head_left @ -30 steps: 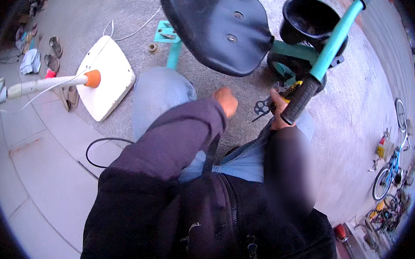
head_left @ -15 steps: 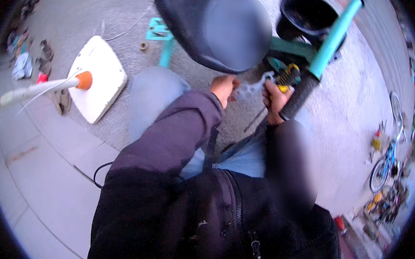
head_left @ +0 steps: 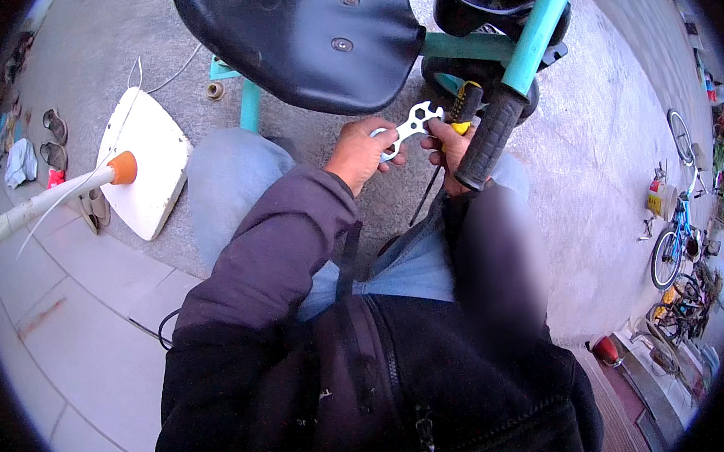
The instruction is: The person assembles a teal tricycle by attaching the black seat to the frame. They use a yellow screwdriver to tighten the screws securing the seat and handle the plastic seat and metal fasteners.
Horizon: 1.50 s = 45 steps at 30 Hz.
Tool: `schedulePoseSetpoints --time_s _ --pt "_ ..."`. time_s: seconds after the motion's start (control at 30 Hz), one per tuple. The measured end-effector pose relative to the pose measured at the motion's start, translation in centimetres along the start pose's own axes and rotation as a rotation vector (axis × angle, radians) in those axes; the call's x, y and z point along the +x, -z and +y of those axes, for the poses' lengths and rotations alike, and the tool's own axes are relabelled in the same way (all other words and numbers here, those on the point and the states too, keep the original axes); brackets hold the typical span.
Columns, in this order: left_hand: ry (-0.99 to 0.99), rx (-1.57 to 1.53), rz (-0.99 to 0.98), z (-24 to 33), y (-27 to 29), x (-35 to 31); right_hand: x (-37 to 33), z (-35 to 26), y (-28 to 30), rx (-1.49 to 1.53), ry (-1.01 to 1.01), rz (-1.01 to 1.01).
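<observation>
My left hand (head_left: pixel 361 153) has its fingers closed round one end of a flat silver multi-hole wrench (head_left: pixel 419 121). The wrench's other jawed end points up and right, up against the thumb of my right hand (head_left: pixel 454 147). That right hand is wrapped round a screwdriver (head_left: pixel 467 102) with a yellow and black handle, its thin dark shaft slanting down below the fist. Just beyond both hands is a black moulded seat (head_left: pixel 309 43) on a teal metal frame (head_left: pixel 471 47). A black ribbed grip (head_left: pixel 493 139) on a teal bar partly covers my right hand and wrist.
A white board (head_left: pixel 149 160) with an orange collar and white pole (head_left: pixel 54 199) lies at left. Near the seat sits a small brown ring (head_left: pixel 215 91). A second black seat (head_left: pixel 489 3) is at the top. Far right are a blue bicycle (head_left: pixel 670 248) and a bucket (head_left: pixel 661 199).
The view has shifted, so seat and frame appear farther left and higher. The wrench, blurred before, is now sharp and tilts more steeply. Both hands keep their hold.
</observation>
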State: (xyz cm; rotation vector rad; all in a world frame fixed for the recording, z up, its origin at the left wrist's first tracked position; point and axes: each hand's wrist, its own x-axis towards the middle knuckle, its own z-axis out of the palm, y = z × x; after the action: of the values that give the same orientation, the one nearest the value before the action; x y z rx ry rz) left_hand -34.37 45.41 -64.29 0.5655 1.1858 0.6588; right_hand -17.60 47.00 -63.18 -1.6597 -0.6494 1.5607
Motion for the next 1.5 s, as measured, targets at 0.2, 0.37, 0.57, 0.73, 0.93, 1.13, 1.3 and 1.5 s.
schedulePoseSetpoints --time_s 0.2,0.37,0.57,0.73,0.93,1.13,1.3,1.5 --pt "0.107 -0.326 0.394 -0.5 1.9 0.6 0.4 -0.1 1.9 0.022 0.133 0.094" --pt "-0.199 -0.701 0.315 -1.0 3.1 4.2 -1.8 -5.1 4.8 -0.091 0.472 0.274" --pt "-0.738 -1.029 -0.124 -4.2 6.2 9.5 -6.9 -13.4 3.4 -0.161 0.610 0.284" --pt "-0.609 -1.374 -0.398 -0.6 4.2 7.0 -9.2 -17.3 2.6 -0.198 0.771 0.316" --pt "-0.762 -0.329 0.039 -1.2 4.7 7.6 -10.0 -20.5 2.6 -0.130 0.912 0.289" --pt "-0.790 0.479 0.485 -1.3 3.0 7.4 -11.3 -24.9 8.9 -0.418 1.317 0.252" --pt "-0.893 0.505 0.430 -1.2 4.3 8.1 -11.8 -27.4 7.8 0.001 1.082 -0.270" --pt "-0.904 0.779 0.582 0.0 4.0 6.9 -9.2 -24.1 1.7 -0.180 0.894 -0.224"
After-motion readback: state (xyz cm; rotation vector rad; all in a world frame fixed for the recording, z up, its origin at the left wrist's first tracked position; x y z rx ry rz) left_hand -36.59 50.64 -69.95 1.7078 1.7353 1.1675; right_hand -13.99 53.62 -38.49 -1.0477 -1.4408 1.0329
